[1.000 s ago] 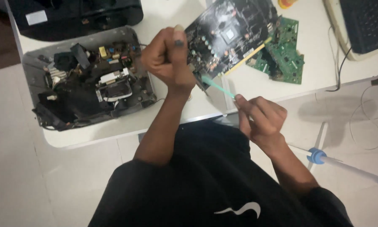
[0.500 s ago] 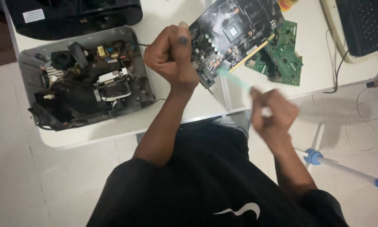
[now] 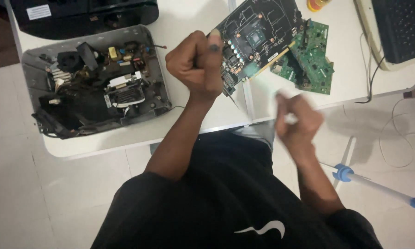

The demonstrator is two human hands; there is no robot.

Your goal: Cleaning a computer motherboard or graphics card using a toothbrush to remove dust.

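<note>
My left hand (image 3: 197, 64) is closed in a fist on the left edge of a black circuit board (image 3: 258, 32), held tilted above the white table (image 3: 193, 14). My right hand (image 3: 296, 121) is blurred by motion, lower right of the board, and grips a thin pale green brush (image 3: 262, 78). The brush's tip reaches the board's lower edge. A green circuit board (image 3: 311, 57) lies on the table behind the black one.
An opened grey device case (image 3: 94, 83) full of parts sits at the left of the table. A black unit (image 3: 83, 11) stands behind it. A keyboard (image 3: 401, 27) lies at the far right. A white pole with blue fittings (image 3: 378, 186) lies on the tiled floor.
My right hand has swung to the right and up with the brush, the tip sliding along the black board's lower edge. My left hand has kept the board nearly still.
</note>
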